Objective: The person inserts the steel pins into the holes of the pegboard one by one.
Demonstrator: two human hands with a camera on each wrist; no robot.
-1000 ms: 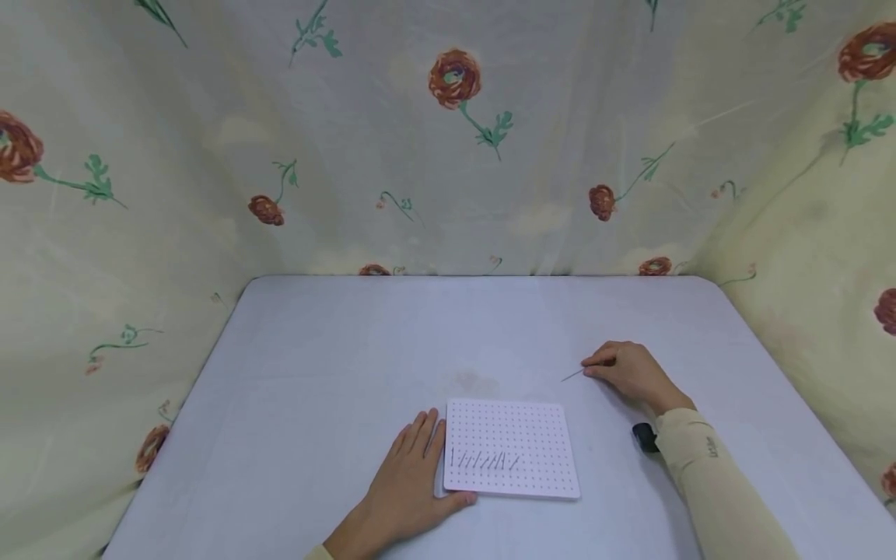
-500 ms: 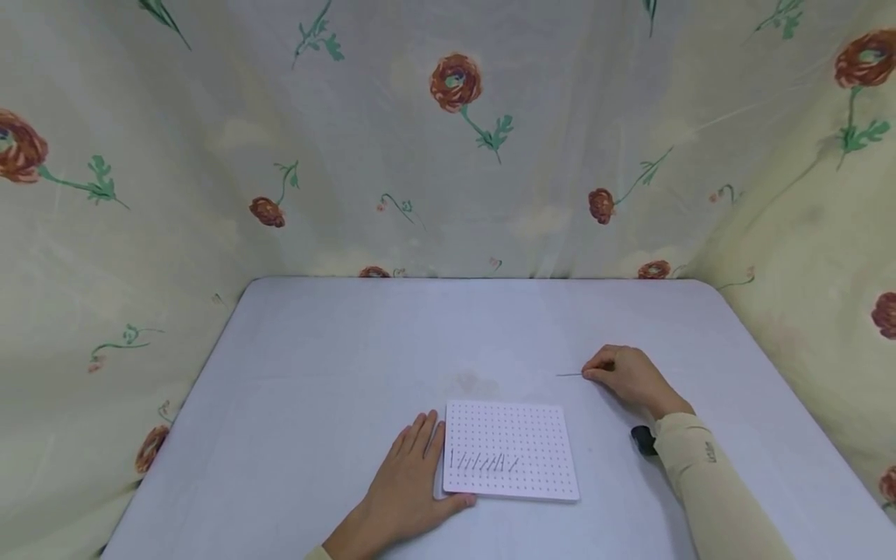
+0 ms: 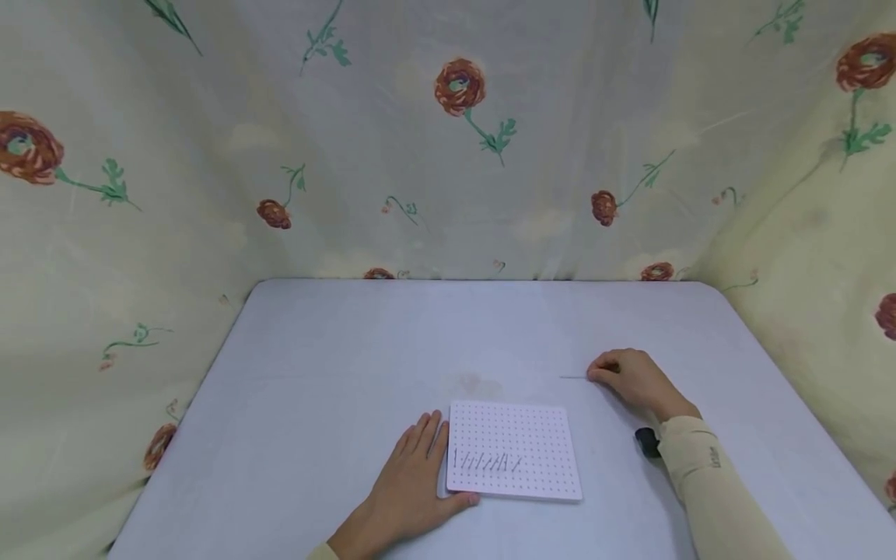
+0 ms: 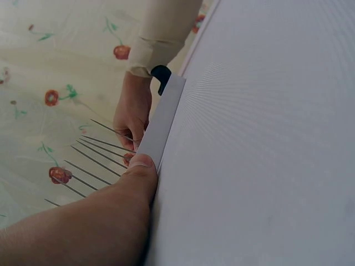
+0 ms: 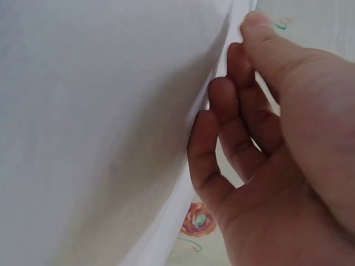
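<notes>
A white pegboard with rows of small holes lies near the table's front. Several thin metal pins stand in its front left part, some leaning; in the left wrist view these pins jut out past the thumb. My left hand lies flat along the board's left side, fingers straight, thumb at its front edge. Beyond the board's back right corner, my right hand pinches one end of a thin metal pin that points left, low over the table. In the right wrist view the right hand hides this pin.
The board rests on a white-covered table. Flower-printed cloth hangs behind and on both sides. A black wrist device sits at the right sleeve's cuff.
The pin in my right hand has swung from a slant to nearly level. The right hand has lowered slightly. My left hand and the board stay together, and the head view has shifted a little.
</notes>
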